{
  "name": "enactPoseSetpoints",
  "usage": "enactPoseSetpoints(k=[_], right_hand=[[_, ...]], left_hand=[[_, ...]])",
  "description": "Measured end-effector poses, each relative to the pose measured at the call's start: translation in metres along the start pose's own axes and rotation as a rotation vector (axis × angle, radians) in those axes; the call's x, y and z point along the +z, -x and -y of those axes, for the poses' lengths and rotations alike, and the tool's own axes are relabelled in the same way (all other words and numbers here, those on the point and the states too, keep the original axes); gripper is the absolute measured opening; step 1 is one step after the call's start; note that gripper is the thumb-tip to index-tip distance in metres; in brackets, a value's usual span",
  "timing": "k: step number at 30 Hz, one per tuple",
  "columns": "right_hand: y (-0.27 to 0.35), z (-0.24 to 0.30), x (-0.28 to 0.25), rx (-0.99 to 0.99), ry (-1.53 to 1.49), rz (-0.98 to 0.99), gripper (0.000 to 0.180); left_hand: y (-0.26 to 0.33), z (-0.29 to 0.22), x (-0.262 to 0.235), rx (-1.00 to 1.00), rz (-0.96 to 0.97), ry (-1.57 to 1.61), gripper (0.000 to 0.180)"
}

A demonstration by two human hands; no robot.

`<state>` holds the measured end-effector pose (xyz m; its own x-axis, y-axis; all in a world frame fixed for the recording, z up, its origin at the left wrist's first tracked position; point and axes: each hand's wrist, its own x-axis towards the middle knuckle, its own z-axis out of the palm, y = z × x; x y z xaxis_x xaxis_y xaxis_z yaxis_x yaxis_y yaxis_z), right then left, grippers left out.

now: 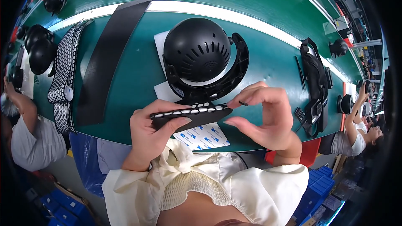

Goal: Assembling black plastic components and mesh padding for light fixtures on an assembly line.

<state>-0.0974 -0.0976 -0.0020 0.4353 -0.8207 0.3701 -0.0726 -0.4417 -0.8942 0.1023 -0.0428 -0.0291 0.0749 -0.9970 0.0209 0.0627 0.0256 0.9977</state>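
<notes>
My left hand (153, 129) grips a folded black sheet (201, 119) by its left end, thumb across the near face. White oval dots line the sheet's top edge. My right hand (268, 117) is at the sheet's other end, thumb spread apart from the curled fingers. A small dark oval pad (243, 103) sits at its fingertips; how it is held is partly hidden. Just beyond both hands stands a round black device (197, 50) with slotted vents, in a curved black bracket (240, 65). White sheeting (160, 44) lies under it.
A printed white backing sheet (205, 137) lies at the table's near edge. To the left are a long black strip (106, 58) and a white-dotted strip (65, 69). Black straps and cables (314, 83) lie right. Other people (356, 136) sit along the green bench (268, 50).
</notes>
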Motion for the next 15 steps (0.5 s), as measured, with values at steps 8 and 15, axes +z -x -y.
enactPoseSetpoints(k=[8,15], right_hand=[[-0.003,-0.003,-0.007,-0.727,0.513,0.287,0.024],[-0.003,-0.01,-0.006,-0.694,0.337,0.119,0.027]], left_hand=[[0.006,-0.004,0.001,0.076,-0.024,0.024,0.017],[0.014,0.001,-0.004,0.054,-0.114,0.126,0.016]])
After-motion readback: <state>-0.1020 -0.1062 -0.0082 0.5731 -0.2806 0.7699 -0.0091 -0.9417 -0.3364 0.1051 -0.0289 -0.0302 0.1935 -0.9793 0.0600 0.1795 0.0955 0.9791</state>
